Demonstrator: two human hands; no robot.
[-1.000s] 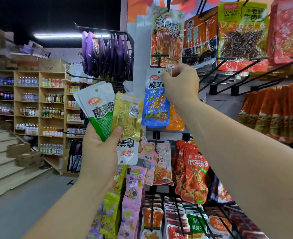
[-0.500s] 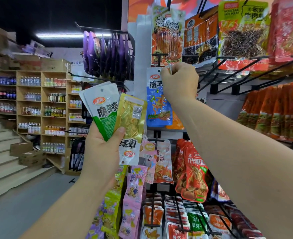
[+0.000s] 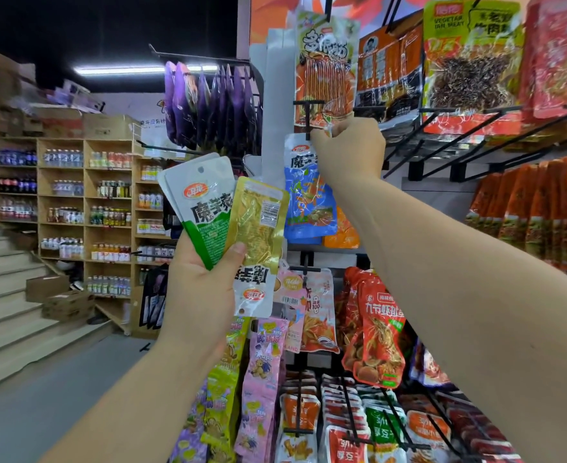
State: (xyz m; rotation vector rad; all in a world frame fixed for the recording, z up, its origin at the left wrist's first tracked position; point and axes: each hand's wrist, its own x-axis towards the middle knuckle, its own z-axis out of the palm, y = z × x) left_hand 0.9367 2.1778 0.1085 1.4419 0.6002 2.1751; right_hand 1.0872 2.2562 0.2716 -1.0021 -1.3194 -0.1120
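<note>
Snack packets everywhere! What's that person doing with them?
A person is at a shop's snack rack. Their left hand holds white-and-green packets and a gold packet, fanned out. Their right hand pinches the top of a blue packet right at a black hook on the rack. It can't be told whether it's going on or coming off.

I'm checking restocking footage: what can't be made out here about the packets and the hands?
Head view, the only one:
- The right hand covers the blue packet's top, so whether its hole sits on the hook cannot be told.
- The left hand: its fingers are hidden behind the green packet and gold packet; only the thumb shows.
- The gold packet's label print is too small to read.
</note>
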